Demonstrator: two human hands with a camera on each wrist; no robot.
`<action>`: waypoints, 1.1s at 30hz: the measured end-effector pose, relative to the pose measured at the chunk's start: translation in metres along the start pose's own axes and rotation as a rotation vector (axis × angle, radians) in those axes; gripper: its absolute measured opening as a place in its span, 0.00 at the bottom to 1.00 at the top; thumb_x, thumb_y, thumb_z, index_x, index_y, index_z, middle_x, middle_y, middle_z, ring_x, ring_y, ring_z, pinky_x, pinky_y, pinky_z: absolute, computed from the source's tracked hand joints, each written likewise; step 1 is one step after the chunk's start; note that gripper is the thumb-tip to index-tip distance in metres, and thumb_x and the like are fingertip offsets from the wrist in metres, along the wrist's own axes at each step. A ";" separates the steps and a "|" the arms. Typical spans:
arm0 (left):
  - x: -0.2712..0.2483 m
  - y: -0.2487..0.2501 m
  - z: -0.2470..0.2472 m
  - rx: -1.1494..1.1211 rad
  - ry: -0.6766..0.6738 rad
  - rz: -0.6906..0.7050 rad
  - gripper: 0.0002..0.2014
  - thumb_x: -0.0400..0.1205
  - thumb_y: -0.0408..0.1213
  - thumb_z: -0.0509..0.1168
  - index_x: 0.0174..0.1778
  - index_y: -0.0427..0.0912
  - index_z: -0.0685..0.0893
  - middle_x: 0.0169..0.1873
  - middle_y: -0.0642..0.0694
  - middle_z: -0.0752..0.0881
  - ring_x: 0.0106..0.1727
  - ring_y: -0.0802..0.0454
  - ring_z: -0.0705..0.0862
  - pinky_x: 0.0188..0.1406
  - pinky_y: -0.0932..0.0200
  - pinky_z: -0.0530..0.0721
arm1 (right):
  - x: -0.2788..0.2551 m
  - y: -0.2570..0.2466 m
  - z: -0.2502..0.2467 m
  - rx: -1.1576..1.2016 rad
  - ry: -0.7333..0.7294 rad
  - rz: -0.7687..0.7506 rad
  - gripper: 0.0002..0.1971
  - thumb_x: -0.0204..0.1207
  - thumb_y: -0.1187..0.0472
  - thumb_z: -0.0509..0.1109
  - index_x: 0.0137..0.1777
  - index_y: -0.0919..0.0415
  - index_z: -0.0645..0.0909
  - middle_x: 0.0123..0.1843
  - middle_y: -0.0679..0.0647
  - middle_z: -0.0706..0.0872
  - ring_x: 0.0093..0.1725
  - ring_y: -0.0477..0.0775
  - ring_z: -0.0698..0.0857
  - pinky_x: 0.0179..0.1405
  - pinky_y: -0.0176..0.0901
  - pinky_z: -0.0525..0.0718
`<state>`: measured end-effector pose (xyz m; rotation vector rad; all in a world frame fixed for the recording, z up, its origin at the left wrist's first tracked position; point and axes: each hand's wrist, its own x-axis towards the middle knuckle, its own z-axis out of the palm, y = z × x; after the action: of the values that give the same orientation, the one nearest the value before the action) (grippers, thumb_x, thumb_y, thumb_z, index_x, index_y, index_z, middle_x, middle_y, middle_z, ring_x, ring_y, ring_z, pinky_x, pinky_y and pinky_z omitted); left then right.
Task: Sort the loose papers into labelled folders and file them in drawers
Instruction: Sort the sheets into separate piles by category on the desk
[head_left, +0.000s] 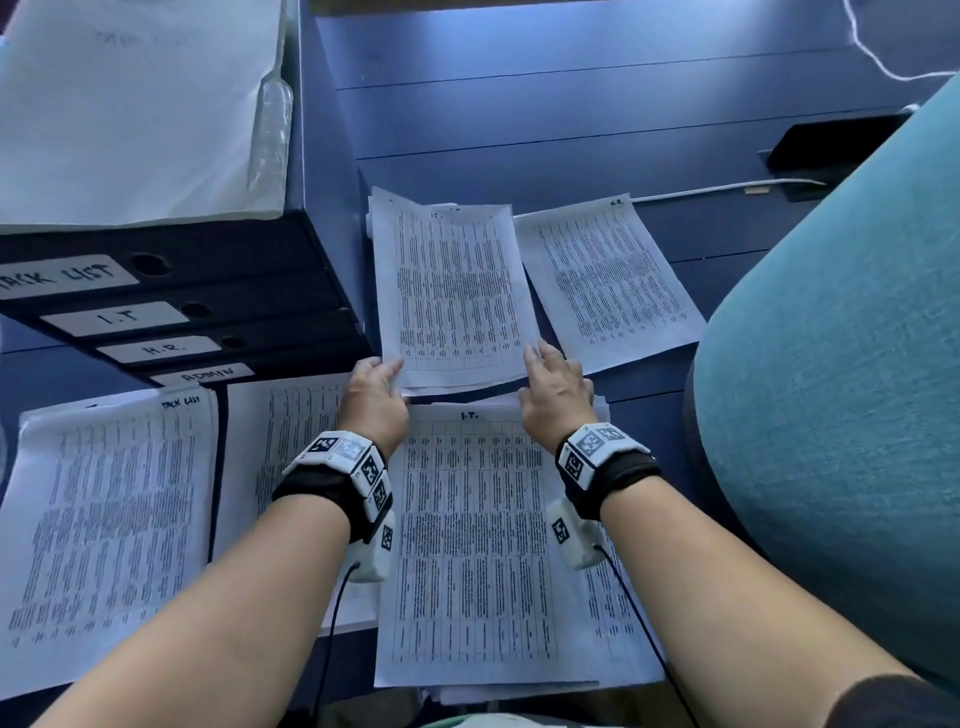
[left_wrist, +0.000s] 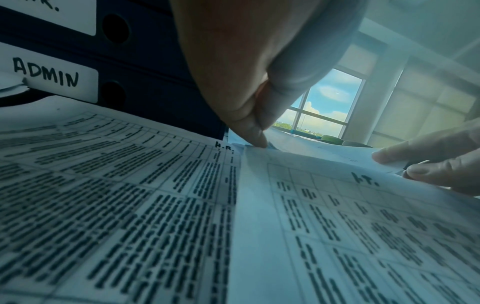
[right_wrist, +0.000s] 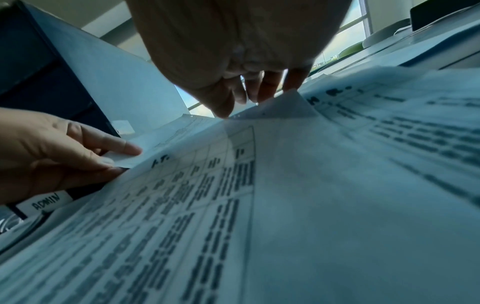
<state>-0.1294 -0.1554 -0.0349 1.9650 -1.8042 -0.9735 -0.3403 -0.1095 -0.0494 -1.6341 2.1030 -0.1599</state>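
A thin sheaf of printed table sheets lies tilted on the blue desk, above a pile marked I.T.. My left hand pinches its near left corner and my right hand pinches its near right corner. In the left wrist view the left hand's fingertips close on the sheet edge; the right wrist view shows the right hand's fingers on the lifted corner. Four dark folders, labelled PACK LIST, I.T., H.R. and ADMIN, lie stacked at the left.
An H.R. sheet lies right of the held sheaf. A PACK LIST pile and another pile sit at the near left. A teal chair crowds the right side. White sheets top the folders; a cable crosses the desk.
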 end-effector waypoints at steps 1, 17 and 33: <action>0.002 0.000 0.001 0.011 -0.006 0.009 0.22 0.85 0.28 0.60 0.77 0.40 0.74 0.79 0.45 0.68 0.78 0.47 0.70 0.76 0.61 0.64 | 0.001 0.000 0.001 -0.010 0.000 0.005 0.31 0.83 0.58 0.58 0.85 0.54 0.52 0.86 0.50 0.51 0.78 0.56 0.58 0.77 0.57 0.56; -0.025 -0.022 0.009 -0.054 -0.034 -0.140 0.28 0.82 0.35 0.67 0.77 0.45 0.68 0.70 0.39 0.71 0.63 0.42 0.80 0.69 0.46 0.78 | -0.031 0.005 -0.002 0.122 0.205 -0.064 0.12 0.79 0.66 0.62 0.58 0.59 0.83 0.55 0.55 0.80 0.54 0.58 0.80 0.54 0.55 0.82; -0.087 -0.051 0.003 -0.069 -0.096 -0.191 0.06 0.77 0.38 0.75 0.37 0.44 0.85 0.35 0.48 0.88 0.41 0.47 0.87 0.48 0.50 0.88 | -0.088 0.017 0.011 0.088 -0.014 0.042 0.17 0.82 0.58 0.61 0.69 0.56 0.75 0.65 0.53 0.76 0.64 0.56 0.78 0.59 0.53 0.81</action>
<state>-0.0916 -0.0630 -0.0455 2.1106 -1.6292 -1.1918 -0.3351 -0.0196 -0.0399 -1.5345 2.0878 -0.2229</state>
